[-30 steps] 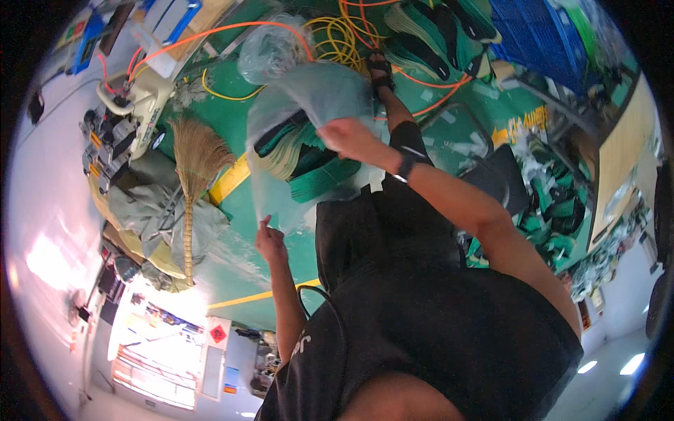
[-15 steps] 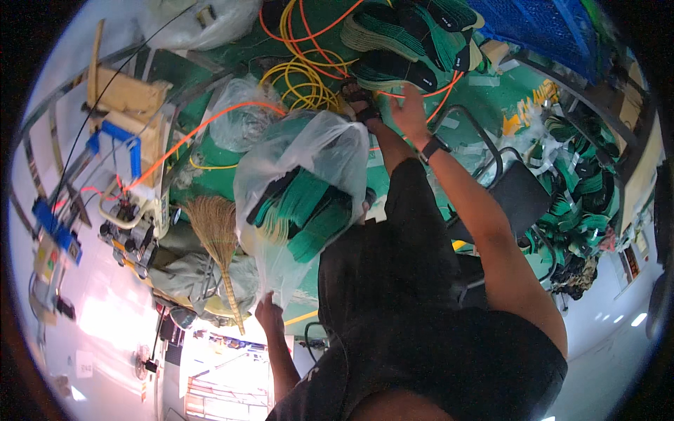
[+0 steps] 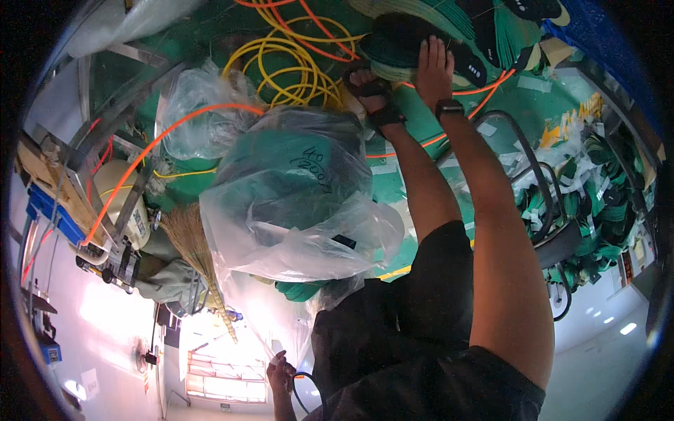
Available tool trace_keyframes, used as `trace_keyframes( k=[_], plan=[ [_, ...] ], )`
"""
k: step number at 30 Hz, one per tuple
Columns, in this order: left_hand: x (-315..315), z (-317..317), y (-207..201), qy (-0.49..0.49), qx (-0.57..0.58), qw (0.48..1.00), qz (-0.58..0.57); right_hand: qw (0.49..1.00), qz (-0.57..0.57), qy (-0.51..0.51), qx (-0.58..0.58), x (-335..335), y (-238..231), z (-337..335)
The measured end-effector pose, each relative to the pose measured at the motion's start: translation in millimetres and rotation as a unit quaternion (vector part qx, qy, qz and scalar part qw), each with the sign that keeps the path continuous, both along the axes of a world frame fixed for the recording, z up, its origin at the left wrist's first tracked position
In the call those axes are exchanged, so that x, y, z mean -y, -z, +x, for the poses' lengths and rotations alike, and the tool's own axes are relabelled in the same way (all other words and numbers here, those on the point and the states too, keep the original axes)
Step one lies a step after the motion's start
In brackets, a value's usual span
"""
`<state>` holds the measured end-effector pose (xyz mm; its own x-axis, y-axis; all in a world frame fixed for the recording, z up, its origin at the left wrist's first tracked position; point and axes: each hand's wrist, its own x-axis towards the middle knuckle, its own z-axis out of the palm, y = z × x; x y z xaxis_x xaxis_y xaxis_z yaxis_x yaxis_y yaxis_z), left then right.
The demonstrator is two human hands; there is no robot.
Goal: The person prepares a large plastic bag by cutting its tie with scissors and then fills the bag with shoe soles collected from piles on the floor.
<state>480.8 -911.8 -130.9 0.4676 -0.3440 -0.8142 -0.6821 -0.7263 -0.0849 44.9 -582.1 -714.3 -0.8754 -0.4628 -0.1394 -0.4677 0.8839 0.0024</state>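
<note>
My right hand (image 3: 435, 76), with a watch on its wrist, lies on top of a stack of black and green shoe insoles (image 3: 393, 42) at the top. Its fingers stretch out flat over the black top insole. My left hand (image 3: 280, 372), low in the picture, has its fingers closed on the edge of a clear plastic bag (image 3: 260, 245). Green insoles (image 3: 281, 154) show through the film. Handwriting marks the bag's contents near its far side. Beside the stack stands my sandalled foot (image 3: 368, 88).
A yellow hose (image 3: 309, 70) lies coiled beyond the bag, and an orange hose (image 3: 168, 133) crosses to the left. A straw broom (image 3: 186, 235) leans left of the bag. Right of my arm are a black chair (image 3: 558, 242) and a heap of insoles (image 3: 597, 182).
My right hand has reached forward from beside the stack onto the black insole. My left hand has moved lower, stretching the bag's edge. The bag now looks fuller and covers more of the floor.
</note>
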Motion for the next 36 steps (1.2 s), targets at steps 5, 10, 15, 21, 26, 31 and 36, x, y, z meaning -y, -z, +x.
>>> trace_keyframes(
  k=[5, 10, 15, 21, 26, 31, 36],
  plan=[
    [-8.9, 26.2, 16.7, 0.046, 0.009, 0.999, 0.023, 0.996, -0.014, -0.073, 0.051, -12.4, -7.5, -14.2],
    [-21.1, 55.6, 9.4, 0.021, -0.016, 0.999, 0.029, 0.995, -0.019, -0.024, 0.098, -8.3, -15.7, 6.0],
    [-22.3, 63.9, 14.8, 0.031, 0.002, 0.999, 0.041, 0.995, 0.03, -0.047, -0.085, -1.1, 22.9, -2.9],
    [-31.2, 62.2, 16.2, -0.034, -0.055, 0.997, -0.03, 0.991, -0.08, -0.037, 0.098, 17.9, -25.3, -25.3],
    [-18.9, 86.9, 21.2, -0.007, 0.019, 1.0, 0.002, 0.994, -0.089, -0.009, 0.066, 42.1, -18.7, -10.2],
    [-5.9, 51.9, 24.7, 0.078, -0.091, 0.992, -0.037, 0.967, -0.112, 0.105, 0.203, 22.8, -11.9, -10.8],
    [-15.5, 92.7, 18.6, 0.262, -0.142, 0.953, -0.054, 0.924, -0.286, 0.155, 0.202, 7.5, -140.6, 27.2]
  ],
)
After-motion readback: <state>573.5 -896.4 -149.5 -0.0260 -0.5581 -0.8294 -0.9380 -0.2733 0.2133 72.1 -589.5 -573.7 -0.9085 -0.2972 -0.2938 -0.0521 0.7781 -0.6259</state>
